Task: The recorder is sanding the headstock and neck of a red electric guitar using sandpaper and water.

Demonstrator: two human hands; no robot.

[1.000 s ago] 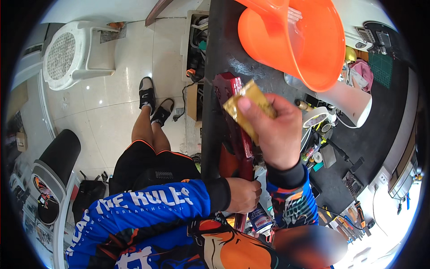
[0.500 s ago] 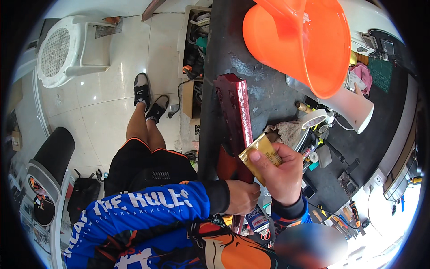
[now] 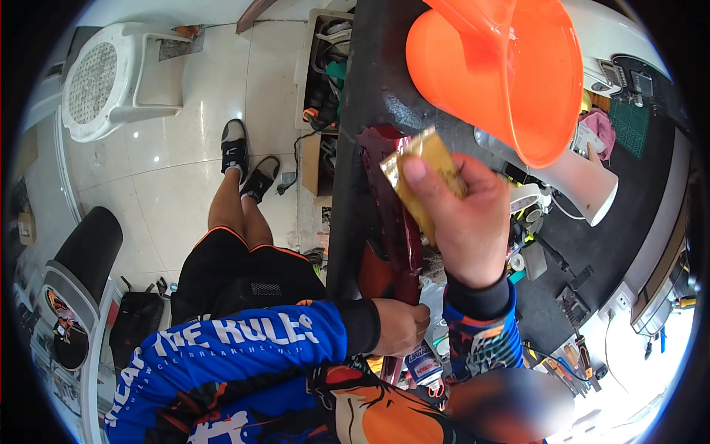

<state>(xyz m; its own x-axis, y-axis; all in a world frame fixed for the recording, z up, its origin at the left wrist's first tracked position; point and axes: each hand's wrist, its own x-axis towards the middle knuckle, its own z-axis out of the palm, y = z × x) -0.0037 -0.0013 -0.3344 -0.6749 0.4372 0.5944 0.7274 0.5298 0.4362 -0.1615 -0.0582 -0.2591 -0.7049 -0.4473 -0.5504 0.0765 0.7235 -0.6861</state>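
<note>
A long, dark red glossy piece (image 3: 394,211) with a wet-looking surface lies lengthwise near the left edge of the dark workbench. My left hand (image 3: 399,325) is closed around its near end, fingers curled under. Between the thumb and fingers of my right hand (image 3: 470,211) is a folded gold-coloured sheet (image 3: 425,174) with faint print. The sheet is over the far half of the red piece and overlaps it in view; whether they touch I cannot tell. An orange-brown piece (image 3: 376,270) shows beside the red one, left of its near half.
A big orange pitcher (image 3: 444,63) stands at the far side of the bench. Right of my hand are a roll of tape (image 3: 525,198), a white tapered object (image 3: 584,192) and scattered hand tools (image 3: 566,362). Left of the bench, a white stool (image 3: 96,81) stands on the tiled floor.
My right hand has moved away from me along the red piece, carrying the gold sheet. The bright shine on the red piece's edge is gone. My left hand has stayed in place.
</note>
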